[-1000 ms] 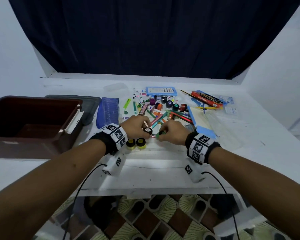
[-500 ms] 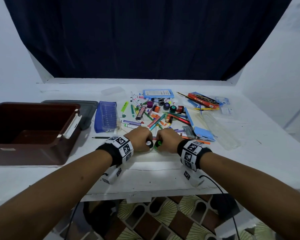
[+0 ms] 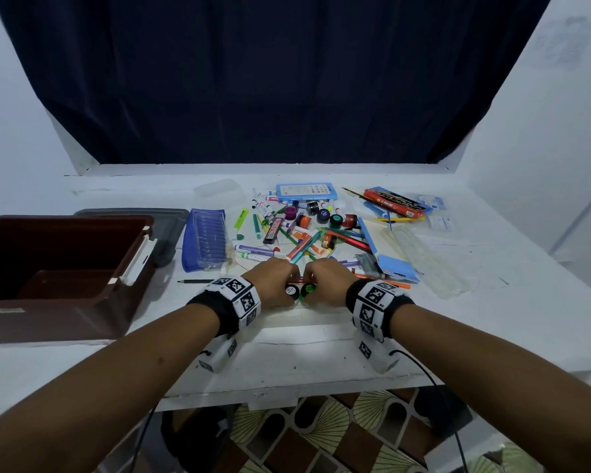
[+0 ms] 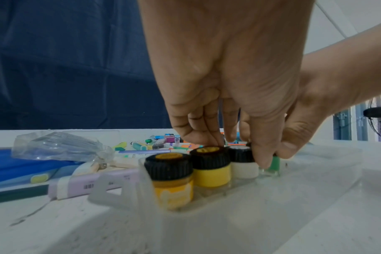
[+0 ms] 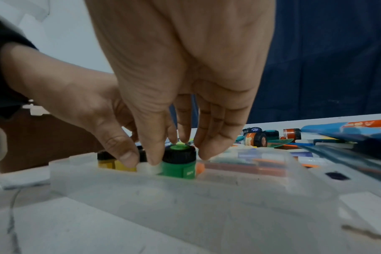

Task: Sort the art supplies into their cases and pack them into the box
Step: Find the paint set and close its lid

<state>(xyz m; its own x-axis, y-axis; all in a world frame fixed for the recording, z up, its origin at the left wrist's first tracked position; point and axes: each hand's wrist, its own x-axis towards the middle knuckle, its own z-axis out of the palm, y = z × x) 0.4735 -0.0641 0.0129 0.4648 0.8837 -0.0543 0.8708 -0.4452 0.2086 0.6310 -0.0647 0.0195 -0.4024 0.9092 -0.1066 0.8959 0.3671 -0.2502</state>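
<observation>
With the left hand (image 4: 209, 96) pinching the white paint jar (image 4: 243, 161) and the right hand (image 5: 185, 82) pinching the green jar (image 5: 179, 162) inside the clear case (image 5: 185, 185) on the counter (image 3: 321, 353), both probably needed pressing upright, snug beside the yellow jars (image 4: 211, 165).

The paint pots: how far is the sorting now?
Done: two yellow pots stand in the clear case. In hand: left hand places the white pot, right hand the green pot. Left: loose pots, markers, empty brown box.
</observation>
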